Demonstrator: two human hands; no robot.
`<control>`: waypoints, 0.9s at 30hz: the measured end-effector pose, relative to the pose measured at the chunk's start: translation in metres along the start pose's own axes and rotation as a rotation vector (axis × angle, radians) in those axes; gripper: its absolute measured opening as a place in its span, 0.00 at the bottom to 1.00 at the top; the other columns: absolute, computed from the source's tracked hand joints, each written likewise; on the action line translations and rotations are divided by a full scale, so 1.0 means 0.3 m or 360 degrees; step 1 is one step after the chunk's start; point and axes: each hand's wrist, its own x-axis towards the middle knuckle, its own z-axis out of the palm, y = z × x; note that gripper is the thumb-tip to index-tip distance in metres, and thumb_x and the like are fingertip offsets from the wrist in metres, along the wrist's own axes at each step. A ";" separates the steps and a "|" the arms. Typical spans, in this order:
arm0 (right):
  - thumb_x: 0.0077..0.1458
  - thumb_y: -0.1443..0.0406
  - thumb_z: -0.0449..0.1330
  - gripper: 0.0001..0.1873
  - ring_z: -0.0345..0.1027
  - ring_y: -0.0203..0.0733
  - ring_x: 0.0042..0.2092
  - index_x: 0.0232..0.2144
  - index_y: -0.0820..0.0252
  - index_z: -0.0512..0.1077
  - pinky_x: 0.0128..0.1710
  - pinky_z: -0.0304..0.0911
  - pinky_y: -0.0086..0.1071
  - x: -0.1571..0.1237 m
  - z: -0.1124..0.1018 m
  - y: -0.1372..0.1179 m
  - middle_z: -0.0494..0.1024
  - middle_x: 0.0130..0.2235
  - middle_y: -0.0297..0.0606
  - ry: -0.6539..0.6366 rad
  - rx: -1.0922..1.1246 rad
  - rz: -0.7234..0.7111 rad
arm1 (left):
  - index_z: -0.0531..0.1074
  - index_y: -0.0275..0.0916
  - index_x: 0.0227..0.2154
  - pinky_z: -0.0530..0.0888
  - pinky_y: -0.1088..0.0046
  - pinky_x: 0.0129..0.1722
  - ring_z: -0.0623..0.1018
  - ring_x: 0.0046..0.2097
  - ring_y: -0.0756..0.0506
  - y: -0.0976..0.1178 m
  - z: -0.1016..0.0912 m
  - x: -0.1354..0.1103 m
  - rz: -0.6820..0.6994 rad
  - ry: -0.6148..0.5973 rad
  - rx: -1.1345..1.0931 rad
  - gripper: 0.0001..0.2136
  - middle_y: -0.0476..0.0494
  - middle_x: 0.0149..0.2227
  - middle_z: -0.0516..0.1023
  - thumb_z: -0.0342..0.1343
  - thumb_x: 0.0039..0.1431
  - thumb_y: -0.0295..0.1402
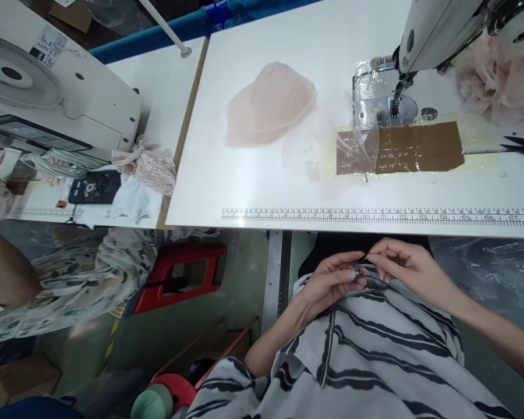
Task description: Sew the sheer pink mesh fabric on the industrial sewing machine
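Just below the table edge, over my lap, my left hand (334, 281) holds a small shiny metal bobbin case (357, 270) between thumb and fingers. Close beside it, my right hand (397, 263) is closed in a pinch, its fingertips almost meeting the left fingertips. Whatever lies in that pinch is too small to make out. Above on the table, the sewing machine (436, 35) stands with its needle and presser foot over the metal plate. A sheer pale pink fabric piece (271, 105) lies flat to the left of the machine.
A ruler strip (375, 216) runs along the front of the white table (253, 180). Brown tape (419, 148), black scissors (521, 145) and bunched pink fabric (502, 81) lie near the machine. At left are another sewing machine (65, 75), a red stool (179, 273) and a person's arm (6, 270).
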 end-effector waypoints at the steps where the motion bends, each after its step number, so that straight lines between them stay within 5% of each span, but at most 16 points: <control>1: 0.61 0.49 0.58 0.19 0.66 0.35 0.25 0.33 0.57 0.73 0.26 0.62 0.30 0.005 0.001 0.006 0.72 0.24 0.32 -0.0008 0.0033 0.0018 | 0.80 0.39 0.44 0.78 0.80 0.35 0.81 0.32 0.51 0.000 0.000 -0.001 -0.0009 0.0009 -0.0006 0.23 0.46 0.34 0.82 0.75 0.42 0.37; 6: 0.57 0.47 0.62 0.20 0.64 0.35 0.25 0.32 0.58 0.73 0.27 0.60 0.30 0.034 0.005 0.050 0.70 0.22 0.31 -0.0098 0.0316 0.0183 | 0.82 0.38 0.41 0.79 0.78 0.39 0.82 0.35 0.49 0.018 0.021 -0.014 0.0029 0.0045 0.0047 0.19 0.43 0.35 0.82 0.74 0.46 0.37; 15: 0.53 0.42 0.59 0.25 0.60 0.33 0.22 0.29 0.59 0.68 0.24 0.58 0.29 0.081 0.051 0.097 0.70 0.21 0.32 -0.0348 0.0413 0.0282 | 0.84 0.42 0.38 0.80 0.67 0.46 0.80 0.45 0.43 0.042 0.047 -0.044 0.0502 0.0162 0.0792 0.12 0.37 0.53 0.75 0.72 0.49 0.37; 20: 0.53 0.45 0.57 0.22 0.63 0.37 0.22 0.27 0.57 0.66 0.23 0.60 0.30 0.086 0.063 0.159 0.70 0.21 0.33 -0.0442 0.0170 0.0274 | 0.84 0.37 0.34 0.80 0.70 0.40 0.82 0.34 0.46 0.028 0.014 -0.030 0.0311 0.0178 0.0550 0.16 0.41 0.34 0.82 0.75 0.44 0.40; 25: 0.59 0.58 0.58 0.10 0.69 0.41 0.30 0.27 0.55 0.71 0.31 0.63 0.33 -0.011 -0.030 0.093 0.75 0.28 0.36 -0.0166 -0.0368 0.0000 | 0.80 0.35 0.38 0.79 0.66 0.44 0.82 0.39 0.44 0.120 -0.038 0.034 0.0454 0.0504 0.0719 0.18 0.41 0.38 0.82 0.71 0.49 0.43; 27: 0.63 0.63 0.54 0.10 0.72 0.41 0.31 0.32 0.52 0.75 0.31 0.64 0.33 -0.051 -0.089 0.020 0.79 0.31 0.35 -0.0041 -0.0821 -0.0475 | 0.76 0.35 0.43 0.78 0.63 0.47 0.80 0.43 0.44 0.191 -0.030 0.079 0.0551 0.0488 0.0806 0.16 0.41 0.43 0.80 0.65 0.59 0.42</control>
